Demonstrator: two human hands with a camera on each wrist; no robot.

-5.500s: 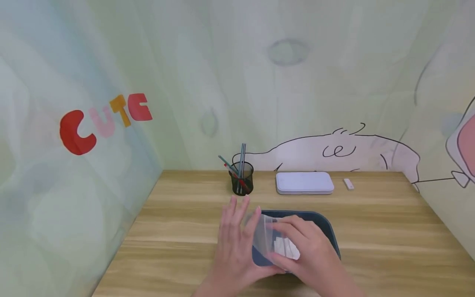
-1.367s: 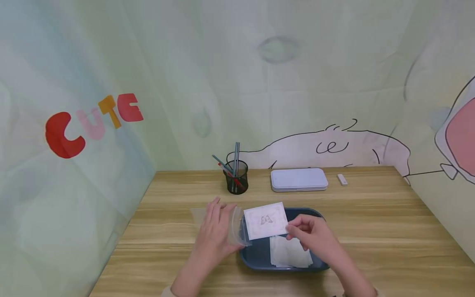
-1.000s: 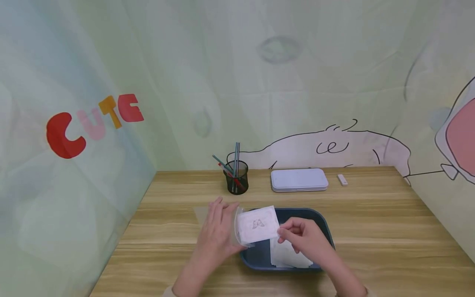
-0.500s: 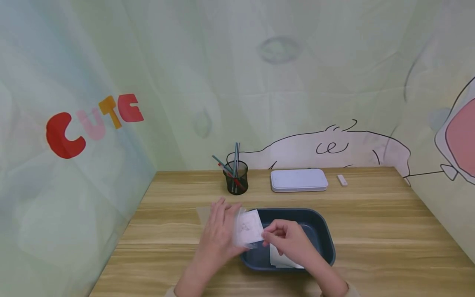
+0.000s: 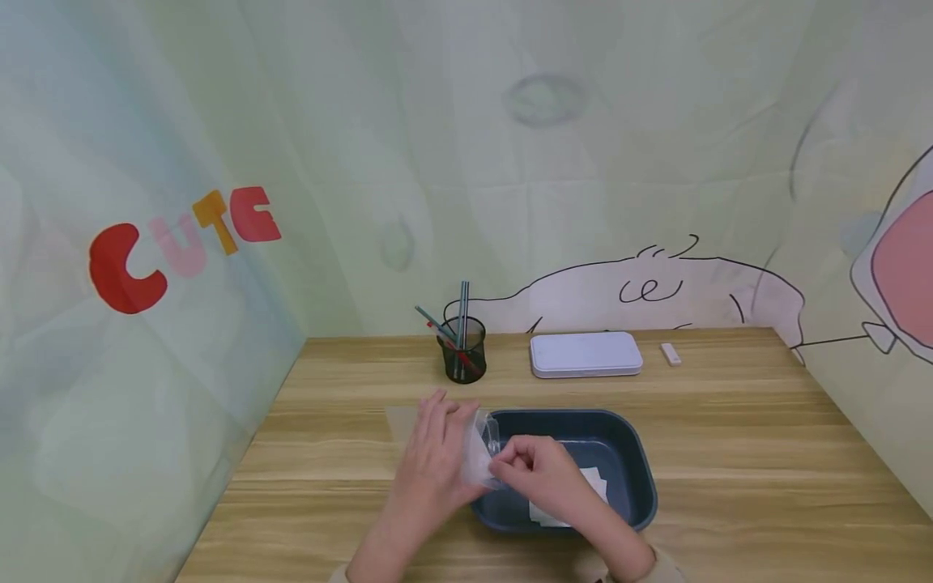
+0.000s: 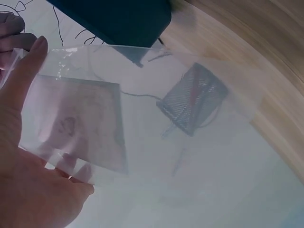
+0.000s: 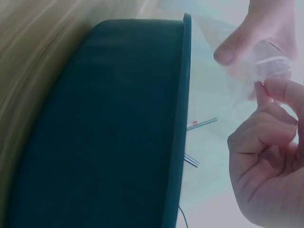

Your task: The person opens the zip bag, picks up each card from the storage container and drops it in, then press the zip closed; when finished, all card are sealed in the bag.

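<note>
While the left hand (image 5: pixel 433 457) holds the clear plastic sleeve (image 6: pixel 142 118) with curled fingers (image 6: pixel 26 66), the right hand (image 5: pixel 543 478) pinches its mouth, white printed card (image 6: pixel 80 123) inside; dark blue tray (image 5: pixel 627 453) just beside, on the wooden tabletop (image 5: pixel 729 453).

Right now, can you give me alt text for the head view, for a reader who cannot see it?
A person's left hand holds a clear plastic bag with a printed card in it, while the right hand pinches the bag's mouth above a dark blue tray holding white cards. Behind on the wooden desk stand a mesh pen cup and a white case.
</note>
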